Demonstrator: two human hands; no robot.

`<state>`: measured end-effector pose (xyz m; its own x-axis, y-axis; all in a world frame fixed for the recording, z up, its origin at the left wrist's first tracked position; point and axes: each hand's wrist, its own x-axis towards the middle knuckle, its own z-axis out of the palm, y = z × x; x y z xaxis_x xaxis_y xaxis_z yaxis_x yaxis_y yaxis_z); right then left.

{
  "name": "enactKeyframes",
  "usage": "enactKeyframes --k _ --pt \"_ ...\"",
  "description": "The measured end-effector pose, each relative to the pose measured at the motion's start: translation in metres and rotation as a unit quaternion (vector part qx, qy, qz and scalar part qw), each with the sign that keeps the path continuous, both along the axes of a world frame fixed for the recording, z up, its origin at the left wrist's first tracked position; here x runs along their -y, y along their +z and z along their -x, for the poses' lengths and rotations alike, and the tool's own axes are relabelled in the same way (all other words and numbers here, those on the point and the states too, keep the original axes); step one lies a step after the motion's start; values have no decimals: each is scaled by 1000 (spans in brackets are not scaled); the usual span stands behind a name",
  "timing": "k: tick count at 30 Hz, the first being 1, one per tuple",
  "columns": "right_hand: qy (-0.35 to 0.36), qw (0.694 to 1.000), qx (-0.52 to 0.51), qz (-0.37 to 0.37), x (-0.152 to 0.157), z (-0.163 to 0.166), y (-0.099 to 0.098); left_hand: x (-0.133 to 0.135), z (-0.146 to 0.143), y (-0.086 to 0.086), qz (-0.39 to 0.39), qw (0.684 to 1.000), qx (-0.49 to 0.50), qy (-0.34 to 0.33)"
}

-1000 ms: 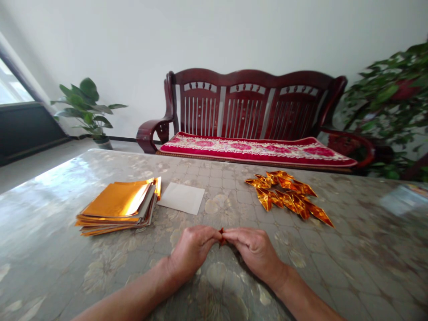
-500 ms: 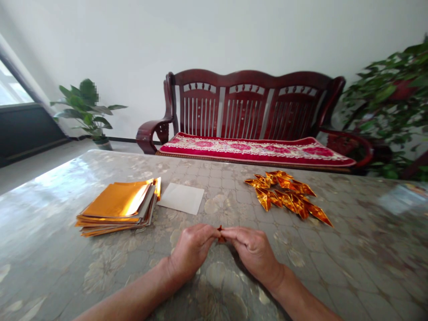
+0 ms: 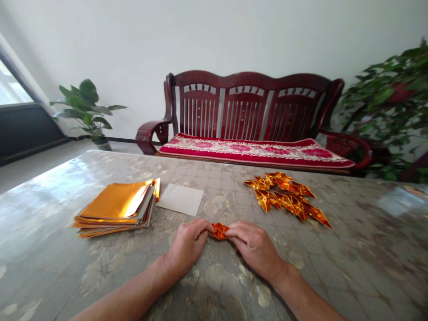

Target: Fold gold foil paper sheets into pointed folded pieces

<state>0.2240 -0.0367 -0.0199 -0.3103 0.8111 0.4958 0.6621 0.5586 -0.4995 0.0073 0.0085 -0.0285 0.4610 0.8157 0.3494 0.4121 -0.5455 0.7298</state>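
Observation:
A small folded gold foil paper ingot [image 3: 220, 231] is stretched between my two hands, just above or on the table; I cannot tell which. My left hand [image 3: 189, 242] pinches its left end between thumb and fingers. On the other side, my right hand [image 3: 256, 246] grips the right end the same way, so both tips are hidden. Beyond my left hand lies a single pale sheet [image 3: 181, 199], face down or unfoiled side up. Left of that sits an uneven stack of gold foil paper [image 3: 115, 200]. Several finished-looking folded foil pieces [image 3: 286, 203] lie heaped beyond my right hand.
The patterned, glossy table [image 3: 117, 276] fills the foreground. A clear plastic packet [image 3: 403, 199] lies at its right side. Behind the table stands a dark red wooden bench [image 3: 244, 107] with a floral runner [image 3: 254, 149]. Potted plants [image 3: 87, 107] flank the bench.
My hands have moved slightly apart, and more of the folded foil paper shows between them. It looks wider and more opened out. The stack, sheet and heap are unchanged.

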Motion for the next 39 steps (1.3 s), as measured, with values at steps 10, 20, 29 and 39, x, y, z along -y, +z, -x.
enactKeyframes --k 10,20,29,39 --pt "-8 1000 17 -1 0 -1 -1 -1 -1 1 12 1000 -9 22" --pt "-13 1000 14 -2 0 2 0 -2 -1 3 3 1000 0 -4" --pt "-31 998 -41 -36 1 3 -4 2 -1 3 -3 1000 2 9" --pt "-43 997 -32 -58 3 3 -2 0 -1 -1 33 999 13 29"
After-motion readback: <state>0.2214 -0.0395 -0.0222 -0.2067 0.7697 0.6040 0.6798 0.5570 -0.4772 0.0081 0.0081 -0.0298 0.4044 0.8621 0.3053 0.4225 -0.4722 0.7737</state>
